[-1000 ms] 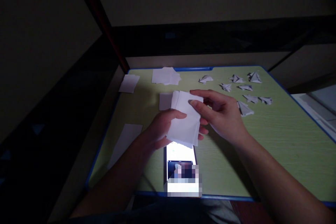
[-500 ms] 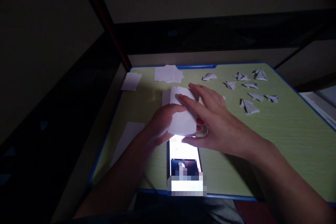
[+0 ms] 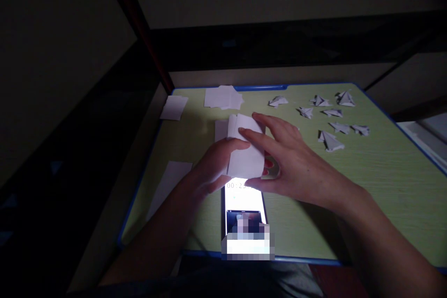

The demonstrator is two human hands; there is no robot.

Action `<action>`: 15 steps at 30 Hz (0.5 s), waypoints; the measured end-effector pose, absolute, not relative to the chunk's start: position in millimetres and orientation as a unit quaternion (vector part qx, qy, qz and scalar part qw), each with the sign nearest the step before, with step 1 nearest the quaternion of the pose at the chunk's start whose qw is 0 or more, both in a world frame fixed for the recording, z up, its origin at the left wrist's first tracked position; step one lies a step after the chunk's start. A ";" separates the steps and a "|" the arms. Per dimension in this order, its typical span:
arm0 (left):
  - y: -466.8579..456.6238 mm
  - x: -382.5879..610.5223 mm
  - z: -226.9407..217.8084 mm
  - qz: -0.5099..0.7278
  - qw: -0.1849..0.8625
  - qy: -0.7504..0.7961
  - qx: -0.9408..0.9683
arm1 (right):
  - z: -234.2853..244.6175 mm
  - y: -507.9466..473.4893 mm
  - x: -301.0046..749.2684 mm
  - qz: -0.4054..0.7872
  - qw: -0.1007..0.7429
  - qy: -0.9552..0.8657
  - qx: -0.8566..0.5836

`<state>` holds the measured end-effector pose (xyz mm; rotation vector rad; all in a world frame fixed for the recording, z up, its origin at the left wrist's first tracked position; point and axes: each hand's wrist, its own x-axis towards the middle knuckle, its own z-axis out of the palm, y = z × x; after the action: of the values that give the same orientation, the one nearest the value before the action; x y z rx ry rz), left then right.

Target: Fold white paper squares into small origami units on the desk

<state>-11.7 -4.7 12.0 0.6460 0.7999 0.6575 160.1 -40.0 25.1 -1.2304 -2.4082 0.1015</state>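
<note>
A white sheet of paper point(image 3: 246, 160) is held up above a lit phone point(image 3: 240, 200), with a folded strip showing along its left side. My left hand point(image 3: 218, 160) grips the paper from the left, thumb on top and fingers behind it. From the right, my right hand point(image 3: 282, 153) holds the same paper, with its index and middle fingers across the upper part and its thumb below the lower edge. Some red fingertips show at the paper's right edge. The phone lies under the hands, its screen showing a timer; its lower end is blurred out.
Several folded paper figures point(image 3: 330, 141) stand on the right of the green table point(image 3: 377, 186). White paper pieces point(image 3: 218, 98) lie at the back, another piece point(image 3: 173, 108) at the back left corner, and a larger sheet point(image 3: 171, 181) near my left forearm. White stacked items point(image 3: 426, 142) sit beyond the right edge.
The paper has shifted slightly to the right in my hands, and the fold line near its left edge shows more clearly. My right hand has moved slightly right with it.
</note>
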 end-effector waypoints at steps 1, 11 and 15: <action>-4.4 -12.4 12.1 0.307 0.821 0.375 0.302 | 24.5 -40.2 160.9 0.054 0.221 -0.866 -0.445; 6.0 -16.0 32.9 0.313 0.807 0.366 0.343 | 17.2 -31.6 128.0 0.633 0.551 -0.375 -0.393; 7.8 -6.0 48.4 0.298 0.760 0.410 0.406 | 17.9 -31.1 120.1 0.667 0.578 -0.292 -0.368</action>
<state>-6.0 7.8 48.4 0.8836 0.8921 0.6494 120.1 -31.1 17.9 -0.8604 -0.6819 1.5610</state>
